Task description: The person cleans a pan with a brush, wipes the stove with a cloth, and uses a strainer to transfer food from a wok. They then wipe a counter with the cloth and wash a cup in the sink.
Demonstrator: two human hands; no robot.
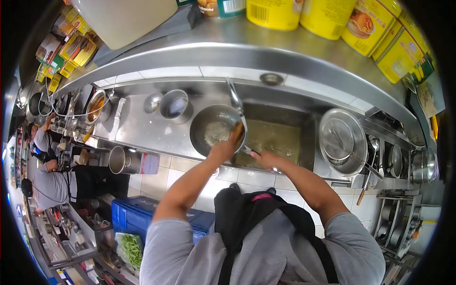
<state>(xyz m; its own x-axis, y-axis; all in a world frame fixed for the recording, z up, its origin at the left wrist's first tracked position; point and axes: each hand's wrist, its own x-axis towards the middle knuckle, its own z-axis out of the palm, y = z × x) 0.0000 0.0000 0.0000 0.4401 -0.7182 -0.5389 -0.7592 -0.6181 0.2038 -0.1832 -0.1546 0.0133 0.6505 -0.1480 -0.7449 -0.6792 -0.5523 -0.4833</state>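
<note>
A dark frying pan [200, 128] is tilted over the left edge of the sink [304, 121], under the metal faucet [233, 95]. Whitish, foamy-looking water shows on its bottom. My right hand [266, 160] is wrapped round the pan's handle [249, 151]. Inside the pan, along its right wall, my left hand [230, 142] has its fingers closed and pointing down. Something brownish shows at those fingertips, but I cannot make out what it is. Murky water [275, 135] stands in the sink beside the pan.
On the steel counter to the left stand a metal pot [176, 105] and a small bowl [153, 102]. Right of the sink sits a large bowl with a strainer [337, 137]. Yellow cans [327, 16] line the shelf above. Two other people [52, 183] work at far left.
</note>
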